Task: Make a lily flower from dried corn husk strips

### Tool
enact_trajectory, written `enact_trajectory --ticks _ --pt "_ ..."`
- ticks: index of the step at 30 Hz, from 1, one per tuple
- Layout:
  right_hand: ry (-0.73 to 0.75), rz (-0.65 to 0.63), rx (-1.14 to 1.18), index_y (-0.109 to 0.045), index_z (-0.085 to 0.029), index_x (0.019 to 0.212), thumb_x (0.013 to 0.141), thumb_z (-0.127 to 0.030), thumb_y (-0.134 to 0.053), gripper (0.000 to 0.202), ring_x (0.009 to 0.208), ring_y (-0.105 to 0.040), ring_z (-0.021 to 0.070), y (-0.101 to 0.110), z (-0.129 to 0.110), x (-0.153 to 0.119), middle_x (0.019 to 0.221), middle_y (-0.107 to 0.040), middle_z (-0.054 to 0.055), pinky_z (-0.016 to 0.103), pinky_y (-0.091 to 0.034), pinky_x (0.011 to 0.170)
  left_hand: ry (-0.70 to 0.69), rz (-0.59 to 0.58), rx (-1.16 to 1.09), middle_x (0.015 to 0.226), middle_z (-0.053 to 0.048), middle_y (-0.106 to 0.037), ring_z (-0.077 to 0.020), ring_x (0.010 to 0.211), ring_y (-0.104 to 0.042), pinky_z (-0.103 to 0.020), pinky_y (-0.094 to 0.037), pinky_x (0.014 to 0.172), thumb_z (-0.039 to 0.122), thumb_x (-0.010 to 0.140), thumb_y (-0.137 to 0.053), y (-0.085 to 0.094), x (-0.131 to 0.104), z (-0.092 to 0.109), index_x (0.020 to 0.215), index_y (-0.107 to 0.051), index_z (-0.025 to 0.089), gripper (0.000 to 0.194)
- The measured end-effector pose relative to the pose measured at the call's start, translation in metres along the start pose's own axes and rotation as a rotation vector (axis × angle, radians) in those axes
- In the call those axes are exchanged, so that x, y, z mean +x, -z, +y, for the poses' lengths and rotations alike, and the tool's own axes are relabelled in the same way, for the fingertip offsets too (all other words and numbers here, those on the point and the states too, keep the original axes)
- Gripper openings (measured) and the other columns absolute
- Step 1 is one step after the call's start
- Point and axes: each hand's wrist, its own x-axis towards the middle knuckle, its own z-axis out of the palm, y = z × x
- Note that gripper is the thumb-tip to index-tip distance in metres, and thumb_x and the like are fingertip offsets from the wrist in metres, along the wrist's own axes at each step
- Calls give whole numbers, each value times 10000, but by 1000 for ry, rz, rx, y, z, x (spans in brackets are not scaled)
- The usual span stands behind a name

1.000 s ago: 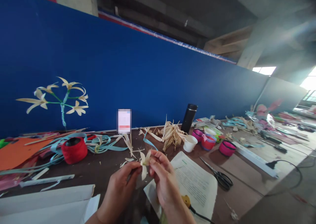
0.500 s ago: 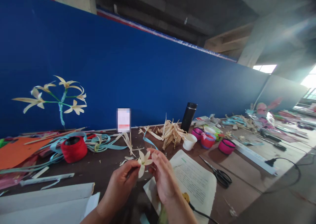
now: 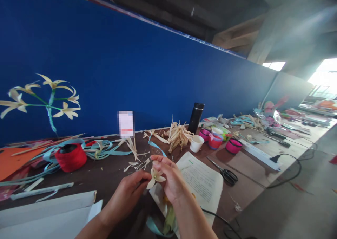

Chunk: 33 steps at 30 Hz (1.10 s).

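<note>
A small cream flower with pointed petals is held between my two hands above the dark table. My left hand pinches it from the left, thumb and index finger pressed on a petal. From the right, my right hand has its fingers closed round the flower's upper side. Just under the right wrist lie an open book and a greenish-yellow item, partly hidden by the forearm. Thin cream petal pieces are scattered behind the hands.
A flower stem with several blooms stands at the left, near a red spool. Dried husks, a black bottle and a white cup are at the back. Black-handled scissors and a power strip lie right.
The view has shifted, so the surroundings sit further left. The flower is now tilted more in my hands, and my right fingers have moved over its upper petals.
</note>
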Motion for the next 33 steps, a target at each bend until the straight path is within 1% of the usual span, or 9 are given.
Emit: enact_trajectory --ticks 7,12,15,17,21,24,28,31,33 --pt "-41 2 13 -647 -124 873 605 -206 -718 289 446 -430 57 -1 -1 1 558 -547 -37 174 -310 427 12 -27 -7 839 -18 -663 -155 780 -592 -231 -438 731 238 823 -447 0 0 -3 858 -620 200 181" --pt "34 14 -12 -654 -153 870 621 -249 -732 279 492 -446 72 -2 0 2 600 -542 -34 193 -349 464 30 -21 -74 780 -2 -651 -141 729 -566 -213 -428 682 242 818 -479 0 1 -5 820 -631 196 159" --pt "167 30 -24 -663 -194 875 647 -278 -731 252 610 -508 104 0 -1 2 733 -590 -10 219 -400 552 92 11 -150 713 5 -636 -129 654 -543 -197 -415 605 290 803 -523 -1 3 -3 777 -634 184 155" --pt "270 36 -55 -674 -212 824 670 -280 -721 175 762 -549 141 1 -4 1 887 -625 15 252 -426 660 134 33 -200 713 -1 -641 -131 660 -549 -197 -413 605 308 790 -548 0 4 -3 772 -635 174 161" --pt "398 -52 -186 -705 -222 739 717 -242 -681 38 1055 -504 213 4 -10 -2 1087 -618 37 337 -377 876 150 -15 -293 715 -11 -642 -133 683 -552 -206 -416 644 346 796 -551 1 5 -6 770 -627 161 202" --pt "373 -167 -257 -726 -232 778 708 -209 -680 87 1120 -479 237 5 -14 -4 1114 -617 51 361 -362 910 129 -75 -344 698 -15 -634 -129 665 -544 -215 -416 646 345 804 -547 3 4 -9 746 -620 154 213" --pt "287 -273 -306 -730 -225 822 689 -193 -683 144 1131 -478 245 7 -18 -7 1164 -595 69 345 -394 877 138 -124 -410 714 -22 -640 -130 671 -548 -219 -419 647 333 791 -571 4 4 -11 767 -626 151 191" --pt "234 -334 -322 -718 -221 890 688 -203 -677 207 1072 -517 225 8 -19 -8 1193 -578 71 317 -420 832 154 -142 -425 724 -26 -646 -134 684 -551 -217 -421 646 325 783 -585 5 4 -9 770 -635 149 183" --pt "187 -352 -336 -705 -222 933 677 -213 -688 256 974 -564 196 9 -19 -8 1218 -560 64 286 -444 772 152 -151 -429 727 -28 -645 -138 695 -554 -220 -424 654 327 782 -586 5 4 -7 771 -637 148 187"
